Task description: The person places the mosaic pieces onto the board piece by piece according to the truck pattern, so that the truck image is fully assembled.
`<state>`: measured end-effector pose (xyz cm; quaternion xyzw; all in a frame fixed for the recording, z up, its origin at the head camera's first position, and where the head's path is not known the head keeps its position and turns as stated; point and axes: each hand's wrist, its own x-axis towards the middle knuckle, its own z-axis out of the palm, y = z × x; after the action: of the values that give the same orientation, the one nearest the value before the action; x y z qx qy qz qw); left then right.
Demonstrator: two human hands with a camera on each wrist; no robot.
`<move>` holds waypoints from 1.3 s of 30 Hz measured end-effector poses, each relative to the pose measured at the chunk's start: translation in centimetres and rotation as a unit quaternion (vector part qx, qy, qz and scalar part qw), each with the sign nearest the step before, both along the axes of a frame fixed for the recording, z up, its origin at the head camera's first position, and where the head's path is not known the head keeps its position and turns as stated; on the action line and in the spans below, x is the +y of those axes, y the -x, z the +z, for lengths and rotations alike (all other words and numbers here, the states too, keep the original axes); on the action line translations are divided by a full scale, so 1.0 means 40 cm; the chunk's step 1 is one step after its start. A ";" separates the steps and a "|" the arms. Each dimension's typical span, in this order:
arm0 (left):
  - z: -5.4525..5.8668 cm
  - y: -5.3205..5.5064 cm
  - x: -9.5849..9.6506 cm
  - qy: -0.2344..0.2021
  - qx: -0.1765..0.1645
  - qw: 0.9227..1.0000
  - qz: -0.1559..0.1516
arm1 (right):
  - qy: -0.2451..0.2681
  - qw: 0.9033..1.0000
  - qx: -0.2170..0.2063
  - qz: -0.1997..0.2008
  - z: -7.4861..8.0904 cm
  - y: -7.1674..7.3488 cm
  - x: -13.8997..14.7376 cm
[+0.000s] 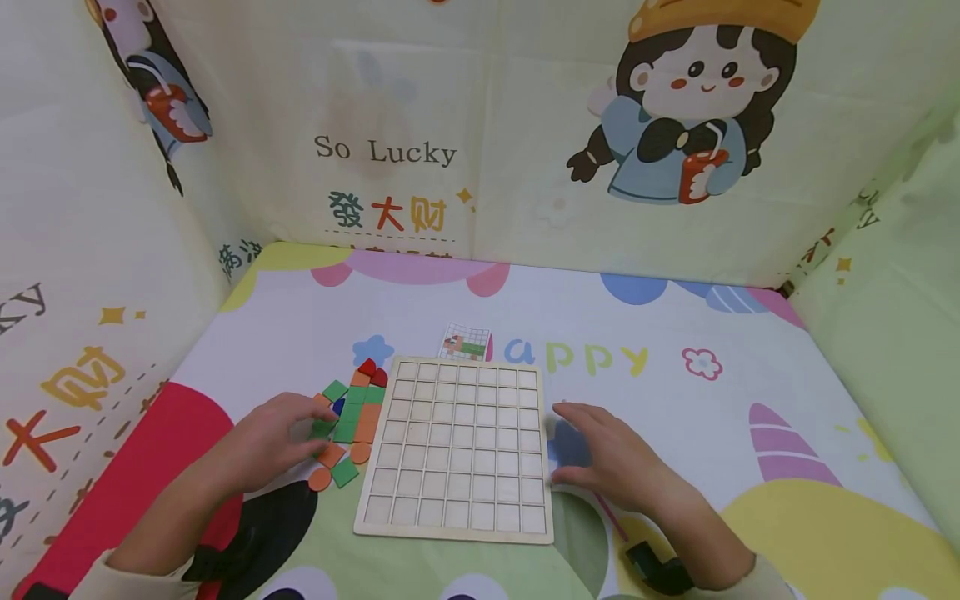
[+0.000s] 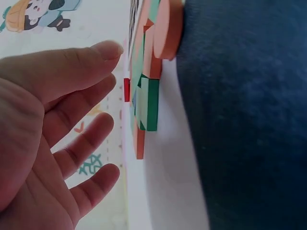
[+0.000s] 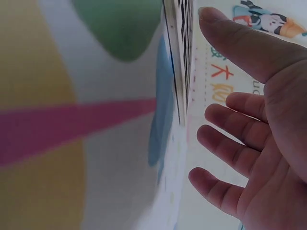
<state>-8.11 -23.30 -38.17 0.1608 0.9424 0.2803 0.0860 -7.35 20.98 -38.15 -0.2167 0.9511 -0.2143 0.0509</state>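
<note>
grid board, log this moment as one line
left hand: holds nothing, near coloured pieces | right hand: holds nothing, beside grid board | grid board: cells unfilled

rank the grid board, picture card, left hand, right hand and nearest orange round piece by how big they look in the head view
1. Grid board
2. Left hand and right hand, too alike to rank
3. Picture card
4. Orange round piece
</note>
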 end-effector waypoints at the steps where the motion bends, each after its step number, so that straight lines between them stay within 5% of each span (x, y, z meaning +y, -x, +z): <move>1: -0.002 0.000 -0.001 -0.001 -0.003 1.000 -0.005 | 0.000 1.000 -0.002 0.000 -0.001 0.001 -0.002; 5: -0.011 0.000 -0.005 -0.006 -0.021 1.000 -0.019 | -0.003 1.000 -0.009 0.002 -0.010 0.003 -0.007; 11: -0.020 0.002 -0.007 0.025 -0.002 0.998 -0.052 | -0.003 1.000 -0.016 0.009 -0.019 0.005 -0.013; 39: -0.025 -0.005 -0.009 0.008 -0.028 0.998 -0.048 | 0.014 0.998 -0.054 0.028 -0.022 0.018 -0.027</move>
<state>-7.89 -23.66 -39.18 0.1976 0.9331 0.2722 0.1273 -8.07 19.91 -39.03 -0.2322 0.9373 -0.2376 0.1049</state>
